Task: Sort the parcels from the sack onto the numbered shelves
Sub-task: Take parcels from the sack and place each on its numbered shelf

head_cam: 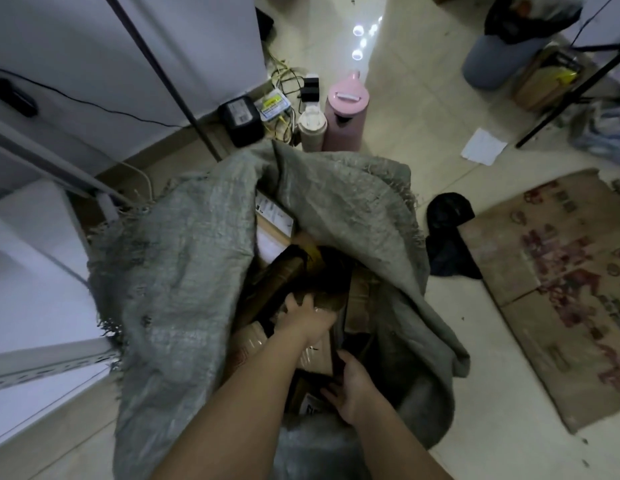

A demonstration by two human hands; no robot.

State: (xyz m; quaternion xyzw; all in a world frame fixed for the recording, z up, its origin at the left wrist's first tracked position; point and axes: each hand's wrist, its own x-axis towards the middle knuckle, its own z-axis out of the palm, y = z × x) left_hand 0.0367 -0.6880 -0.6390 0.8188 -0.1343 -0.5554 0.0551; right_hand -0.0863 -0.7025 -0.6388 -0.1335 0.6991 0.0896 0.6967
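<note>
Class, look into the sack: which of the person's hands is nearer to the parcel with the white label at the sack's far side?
The left hand. It reaches deep among the parcels, just short of the labelled parcel. The right hand is at the sack's near side, farther from it.

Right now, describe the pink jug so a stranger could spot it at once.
Find the big grey sack open on the floor; just beyond its far rim stand two containers. The pink jug is the taller, right-hand one, unlike the smaller cream bottle beside it.
</note>
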